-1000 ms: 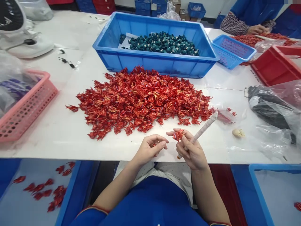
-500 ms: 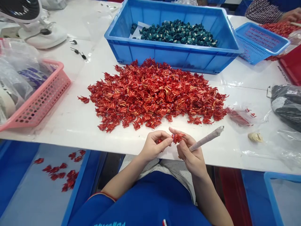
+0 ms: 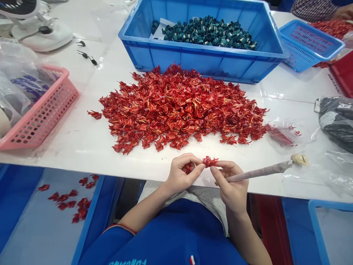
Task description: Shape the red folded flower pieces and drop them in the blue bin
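At the table's near edge my two hands meet around one small red folded paper piece [image 3: 210, 161]. My left hand [image 3: 183, 174] pinches it from the left, with another red piece tucked in its palm. My right hand [image 3: 231, 184] pinches it from the right and also grips a long grey-pink tapered stick [image 3: 259, 172] that points right, its tip next to a small beige lump [image 3: 300, 159]. Just beyond my hands lies a big heap of red folded pieces [image 3: 179, 106] on the white table [image 3: 82, 140].
A blue crate of dark green pieces [image 3: 204, 33] stands behind the heap. A pink basket [image 3: 41, 110] with plastic bags sits left, a blue basket [image 3: 309, 44] and a bagged dark item [image 3: 336, 121] right. A blue bin [image 3: 41, 221] below left holds several red pieces. Another person's sleeve [image 3: 311, 9] shows far right.
My hands have come together on the red piece. The stick in my right hand has swung down and to the right, toward the beige lump. The view has tilted down a little.
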`<action>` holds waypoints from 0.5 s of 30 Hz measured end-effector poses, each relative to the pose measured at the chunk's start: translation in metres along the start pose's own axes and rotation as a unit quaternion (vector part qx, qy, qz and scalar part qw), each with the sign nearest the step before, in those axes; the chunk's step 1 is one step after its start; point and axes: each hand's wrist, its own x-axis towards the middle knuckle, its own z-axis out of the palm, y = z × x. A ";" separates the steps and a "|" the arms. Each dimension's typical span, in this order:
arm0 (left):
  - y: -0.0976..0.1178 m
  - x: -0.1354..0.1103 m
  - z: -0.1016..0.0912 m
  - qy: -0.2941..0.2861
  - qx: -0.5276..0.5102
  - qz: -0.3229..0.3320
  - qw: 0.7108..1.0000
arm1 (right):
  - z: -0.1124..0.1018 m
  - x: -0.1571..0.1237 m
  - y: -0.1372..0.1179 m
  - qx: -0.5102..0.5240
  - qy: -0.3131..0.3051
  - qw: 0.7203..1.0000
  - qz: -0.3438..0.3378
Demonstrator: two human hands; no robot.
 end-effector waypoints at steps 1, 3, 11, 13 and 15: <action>0.001 0.000 0.000 -0.004 -0.002 -0.008 1.000 | 0.000 0.000 -0.001 -0.006 0.003 1.000 -0.004; 0.003 0.001 -0.001 -0.017 -0.011 -0.039 0.999 | 0.000 -0.001 -0.002 -0.011 0.005 1.000 -0.013; 0.004 0.001 -0.002 -0.067 -0.054 -0.105 0.991 | -0.003 -0.005 0.000 0.002 0.008 1.000 -0.020; 0.003 0.000 -0.001 -0.044 -0.028 -0.069 0.996 | -0.006 -0.004 0.001 0.043 0.034 0.998 -0.018; 0.002 -0.001 0.000 -0.013 0.005 -0.023 1.000 | -0.009 -0.002 0.002 0.084 0.065 0.994 -0.038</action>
